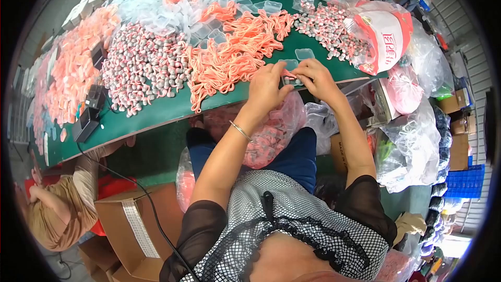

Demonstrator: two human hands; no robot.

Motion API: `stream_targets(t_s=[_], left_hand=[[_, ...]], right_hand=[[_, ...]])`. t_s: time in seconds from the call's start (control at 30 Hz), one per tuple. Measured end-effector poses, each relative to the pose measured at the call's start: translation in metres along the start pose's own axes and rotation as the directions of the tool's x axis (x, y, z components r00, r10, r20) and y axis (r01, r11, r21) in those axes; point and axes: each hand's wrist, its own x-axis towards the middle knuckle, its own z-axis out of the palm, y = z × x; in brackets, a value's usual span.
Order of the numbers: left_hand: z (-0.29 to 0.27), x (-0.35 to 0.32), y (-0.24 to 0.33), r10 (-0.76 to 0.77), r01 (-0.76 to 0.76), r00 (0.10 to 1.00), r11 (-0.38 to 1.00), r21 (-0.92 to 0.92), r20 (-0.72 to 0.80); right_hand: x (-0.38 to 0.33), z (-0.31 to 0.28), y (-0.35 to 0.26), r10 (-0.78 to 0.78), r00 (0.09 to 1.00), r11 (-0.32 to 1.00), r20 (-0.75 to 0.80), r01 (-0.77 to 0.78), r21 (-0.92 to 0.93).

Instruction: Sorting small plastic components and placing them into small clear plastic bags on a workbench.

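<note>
"So, how does each grip stand?"

"Left hand (265, 84): bent around a small clear box (290, 83) at the bench's (172, 107) near edge, with pink and grey pieces (294, 79) inside. Right hand (318, 78): narrow, fingertips at the box; whether they pinch anything, I can't tell."

"And around it?"

"Another clear case (305, 54) just beyond, orange cords (229, 57) leftward, then a pink-and-grey pile (143, 62); rightward, a second pile (331, 28) beside a red-and-white bag (383, 36)."

At lower left, a brown cardboard box (110, 218) with a white strip (140, 228) stood near a person (56, 218) in tan clothing. A black cable (156, 214) curved across the box. At far right, brown cartons (459, 152) sat beside a blue plastic crate (466, 181), near a ribbed wall (471, 31).
</note>
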Motion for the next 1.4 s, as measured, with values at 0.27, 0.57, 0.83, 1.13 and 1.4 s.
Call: stream_targets(t_s=[0.27, 0.57, 0.83, 1.13, 1.4], left_hand=[[0.007, 0.000, -0.005, 0.067, -0.066, 0.998, 0.997, 0.033, -0.015], [0.005, 0.000, -0.003, 0.058, -0.058, 0.998, 0.998, 0.038, -0.014], [0.003, -0.003, -0.003, 0.060, -0.059, 0.998, 0.997, 0.059, -0.019], [0.003, -0.002, -0.001, 0.056, -0.055, 0.998, 0.996, 0.069, -0.005], [0.005, 0.001, 0.001, 0.087, -0.084, 0.990, 0.996, 0.033, -0.114]], right_hand=[[0.000, -0.009, -0.002, -0.047, 0.994, 0.999, -0.098, 0.045, -0.017], [0.009, -0.014, -0.004, -0.095, 0.995, 0.984, 0.004, 0.094, -0.151], [0.005, -0.014, -0.010, -0.185, 0.983, 0.935, -0.006, 0.174, -0.310], [0.030, 0.000, 0.006, -0.051, 0.998, 0.867, -0.030, 0.030, -0.498], [0.017, 0.002, -0.001, 0.080, 0.987, 0.974, -0.138, -0.107, -0.201]])
